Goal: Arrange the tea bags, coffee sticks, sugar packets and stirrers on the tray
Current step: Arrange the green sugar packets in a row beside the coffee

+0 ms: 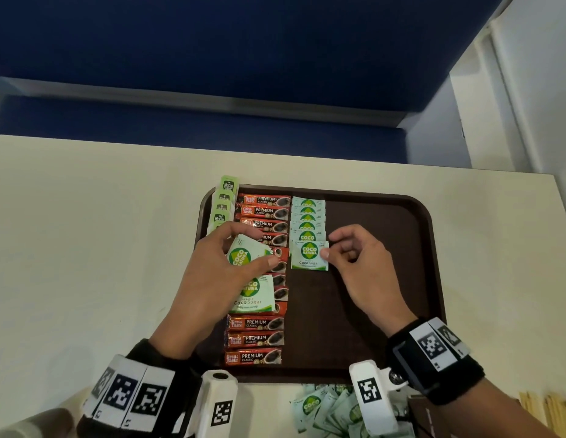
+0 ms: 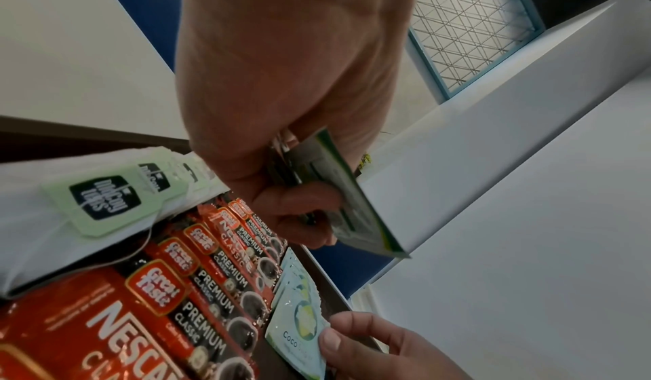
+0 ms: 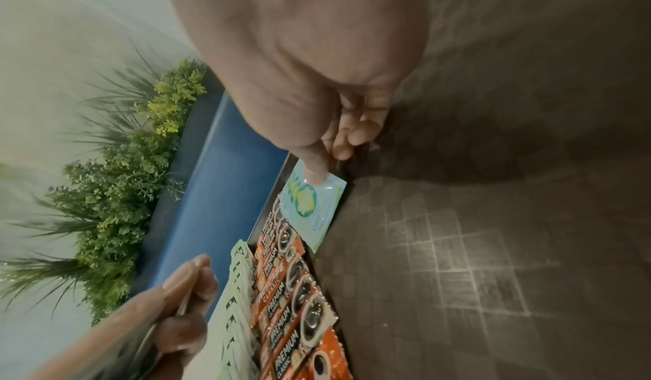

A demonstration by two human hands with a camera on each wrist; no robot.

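Your right hand [image 1: 360,263] pinches the right edge of one Coco Natura sugar packet [image 1: 308,255] between thumb and forefinger; the other fingers are curled loosely. That packet lies flat on the brown tray [image 1: 386,279] at the near end of the sugar packet column [image 1: 308,218], overlapping the packet behind it. In the right wrist view your thumb presses on the packet's top edge.

Your left hand [image 1: 218,273] is curled round a small stack of sugar packets [image 1: 251,279], fanned out, thumb across the top one. The hand and stack hover over the middle of the coffee stick column [image 1: 259,279] and hide several sticks.

Tray layout, left to right:
- Tea bags [image 1: 223,202] with green tags, overlapping along the left rim, the farthest one leaning over the far rim.
- Red Great Taste Premium Classic coffee sticks, laid crosswise in one column from the far edge to the near edge.
- Sugar packets, overlapping, just beside the coffee sticks in the far half.
- The right half of the tray shows bare surface.

The tray sits on a cream table [image 1: 85,248]. A loose pile of sugar packets [image 1: 326,409] lies on the table at the tray's near edge. Pale wooden stirrers [image 1: 537,406] lie at the table's near right, partly cut off.
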